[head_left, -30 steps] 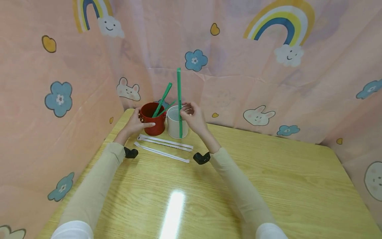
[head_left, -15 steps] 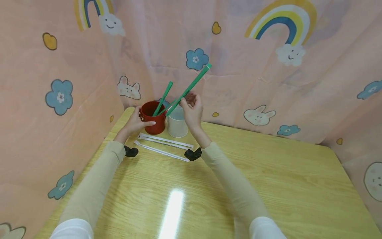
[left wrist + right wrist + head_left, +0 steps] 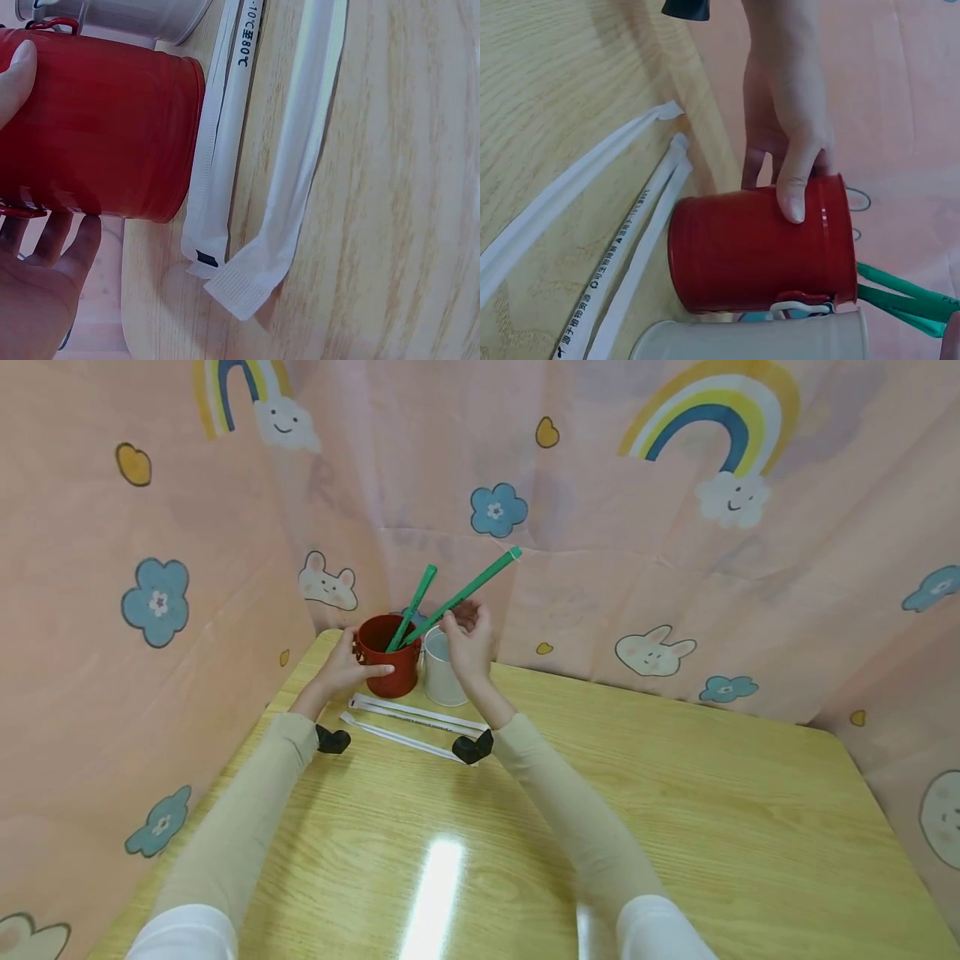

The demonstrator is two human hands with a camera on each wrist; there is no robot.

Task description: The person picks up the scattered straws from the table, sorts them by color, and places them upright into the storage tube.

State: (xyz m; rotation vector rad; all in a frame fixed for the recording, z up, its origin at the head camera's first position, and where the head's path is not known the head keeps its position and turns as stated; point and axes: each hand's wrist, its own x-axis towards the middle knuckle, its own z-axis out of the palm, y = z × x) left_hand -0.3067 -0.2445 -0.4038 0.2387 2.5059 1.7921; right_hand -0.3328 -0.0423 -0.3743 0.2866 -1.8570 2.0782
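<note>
A small red bucket [image 3: 390, 672] stands upright near the table's back left corner. My left hand [image 3: 343, 670] grips its side, thumb across the front and fingers around the far side, as the right wrist view also shows. My right hand [image 3: 471, 647] pinches a long green wrapped straw [image 3: 480, 581], slanted, its lower end inside the red bucket's mouth. Another green wrapped straw [image 3: 420, 593] leans in the same bucket. Beside it, below my right hand, a white bucket [image 3: 444, 677] stands close. Only a sliver of my right hand [image 3: 951, 341] appears in the right wrist view.
Several white paper-wrapped straws [image 3: 292, 150] lie on the wooden table [image 3: 675, 810] in front of the buckets. A pink patterned cloth [image 3: 585, 585] hangs behind and at the sides. Black wrist cameras [image 3: 472, 747] sit low over the table.
My right hand has lifted the green straw from upright before the white bucket, tilted it, moved left and lowered its end into the red bucket. My left hand keeps its grip.
</note>
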